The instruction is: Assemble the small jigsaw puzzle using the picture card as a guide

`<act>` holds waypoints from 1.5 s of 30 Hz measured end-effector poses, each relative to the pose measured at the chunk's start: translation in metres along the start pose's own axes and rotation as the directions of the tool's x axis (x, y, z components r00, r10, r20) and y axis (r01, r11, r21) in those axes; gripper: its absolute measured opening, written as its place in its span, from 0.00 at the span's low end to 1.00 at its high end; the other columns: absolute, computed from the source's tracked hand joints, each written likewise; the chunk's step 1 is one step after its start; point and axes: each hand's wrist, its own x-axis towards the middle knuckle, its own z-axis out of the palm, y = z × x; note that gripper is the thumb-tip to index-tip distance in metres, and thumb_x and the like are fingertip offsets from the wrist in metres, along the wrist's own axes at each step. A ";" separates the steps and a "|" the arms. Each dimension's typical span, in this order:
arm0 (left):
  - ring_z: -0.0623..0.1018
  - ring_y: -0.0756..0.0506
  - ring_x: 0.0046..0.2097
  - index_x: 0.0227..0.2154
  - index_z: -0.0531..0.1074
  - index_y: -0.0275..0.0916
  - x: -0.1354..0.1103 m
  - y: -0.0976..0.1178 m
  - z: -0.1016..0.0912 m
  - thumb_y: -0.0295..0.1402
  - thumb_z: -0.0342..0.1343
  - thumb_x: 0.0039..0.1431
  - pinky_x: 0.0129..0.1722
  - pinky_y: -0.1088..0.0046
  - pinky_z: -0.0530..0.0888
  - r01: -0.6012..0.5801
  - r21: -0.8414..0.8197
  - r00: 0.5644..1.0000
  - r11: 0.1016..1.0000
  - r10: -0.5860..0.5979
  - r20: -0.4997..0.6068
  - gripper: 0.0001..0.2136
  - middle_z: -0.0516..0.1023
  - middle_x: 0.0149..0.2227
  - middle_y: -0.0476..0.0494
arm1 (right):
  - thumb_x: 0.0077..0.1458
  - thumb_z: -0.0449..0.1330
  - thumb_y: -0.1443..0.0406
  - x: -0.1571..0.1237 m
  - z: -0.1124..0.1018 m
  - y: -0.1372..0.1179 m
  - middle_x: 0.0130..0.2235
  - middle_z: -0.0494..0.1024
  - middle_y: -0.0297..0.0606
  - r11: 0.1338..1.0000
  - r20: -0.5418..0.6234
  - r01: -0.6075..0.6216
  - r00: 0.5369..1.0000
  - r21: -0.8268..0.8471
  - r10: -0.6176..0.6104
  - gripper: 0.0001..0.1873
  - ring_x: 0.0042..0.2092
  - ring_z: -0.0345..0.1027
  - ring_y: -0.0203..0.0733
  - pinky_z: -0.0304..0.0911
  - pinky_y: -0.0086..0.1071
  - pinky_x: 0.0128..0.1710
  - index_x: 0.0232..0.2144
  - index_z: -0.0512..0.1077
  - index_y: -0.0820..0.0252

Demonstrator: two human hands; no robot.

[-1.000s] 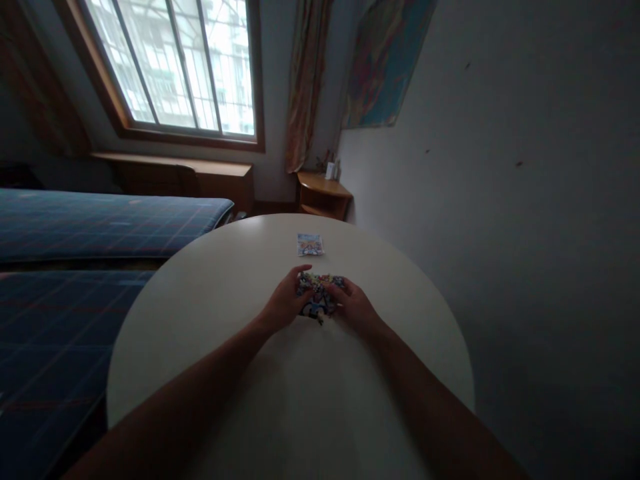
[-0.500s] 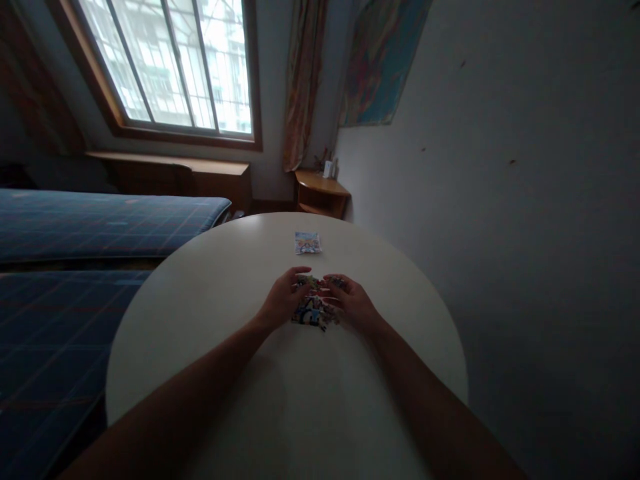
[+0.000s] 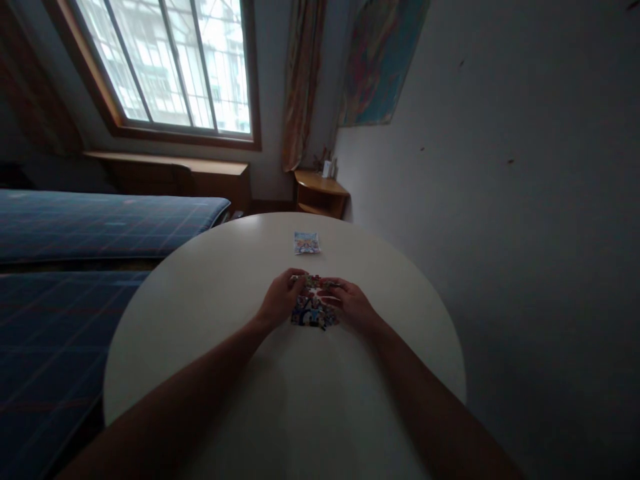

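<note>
My left hand (image 3: 281,297) and my right hand (image 3: 354,303) face each other over the middle of a round white table (image 3: 210,287). Between them is a colourful strip of jigsaw puzzle (image 3: 314,281) with uneven edges; my fingers and thumbs are closed on its left and right ends. Just nearer to me lies another jigsaw section (image 3: 311,313), dark with blue and white parts, flat on the table. Fingers of my right hand cover part of its right side. Beyond my hands lies a small printed picture sheet (image 3: 307,243).
To the left are mattresses with blue plaid covers (image 3: 110,223), close to the table's edge. A wooden corner shelf (image 3: 320,181) stands behind the table. The white wall (image 3: 500,220) runs along the right side, and a barred window (image 3: 170,67) is at the back.
My hands have levelled the two puzzle parts they hold, and these now look like one strip, with the gap between them gone. More of the nearer section shows.
</note>
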 end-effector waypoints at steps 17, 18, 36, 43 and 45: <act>0.82 0.45 0.34 0.38 0.73 0.36 -0.004 0.004 0.000 0.35 0.57 0.59 0.33 0.72 0.77 -0.028 0.075 0.998 0.997 0.025 0.052 0.08 0.81 0.32 0.43 | 0.52 0.62 0.59 0.001 0.003 0.004 0.36 0.80 0.36 0.982 0.036 0.095 0.995 -0.164 -0.091 0.14 0.33 0.74 0.38 0.70 0.34 0.36 0.41 0.75 0.55; 0.82 0.45 0.34 0.38 0.73 0.36 -0.004 0.005 0.000 0.35 0.56 0.59 0.34 0.71 0.77 -0.034 0.085 0.998 0.996 0.030 0.051 0.08 0.81 0.32 0.43 | 0.51 0.62 0.59 0.001 0.003 0.004 0.35 0.80 0.36 0.981 0.031 0.094 0.995 -0.172 -0.090 0.13 0.33 0.74 0.38 0.70 0.33 0.35 0.40 0.75 0.56; 0.81 0.43 0.36 0.35 0.76 0.38 -0.003 0.000 -0.011 0.41 0.60 0.56 0.37 0.69 0.75 -0.105 0.260 0.994 0.960 0.099 0.036 0.11 0.82 0.33 0.43 | 0.53 0.64 0.53 0.000 0.011 -0.006 0.31 0.80 0.37 0.926 0.052 0.224 0.974 -0.304 -0.218 0.16 0.34 0.75 0.41 0.68 0.34 0.34 0.38 0.75 0.58; 0.81 0.44 0.37 0.35 0.78 0.39 -0.005 0.004 -0.012 0.38 0.57 0.59 0.38 0.70 0.75 -0.105 0.307 0.994 0.946 0.089 0.066 0.09 0.83 0.34 0.44 | 0.55 0.61 0.55 0.002 0.010 -0.006 0.32 0.79 0.36 0.902 0.083 0.263 0.965 -0.342 -0.249 0.13 0.32 0.73 0.39 0.67 0.33 0.33 0.37 0.75 0.58; 0.81 0.43 0.38 0.36 0.78 0.38 -0.005 0.005 -0.012 0.37 0.56 0.59 0.38 0.70 0.75 -0.100 0.319 0.995 0.942 0.085 0.060 0.09 0.83 0.35 0.43 | 0.55 0.61 0.55 0.003 0.009 -0.005 0.30 0.78 0.35 0.893 0.084 0.255 0.967 -0.370 -0.241 0.14 0.29 0.71 0.38 0.65 0.31 0.29 0.38 0.75 0.58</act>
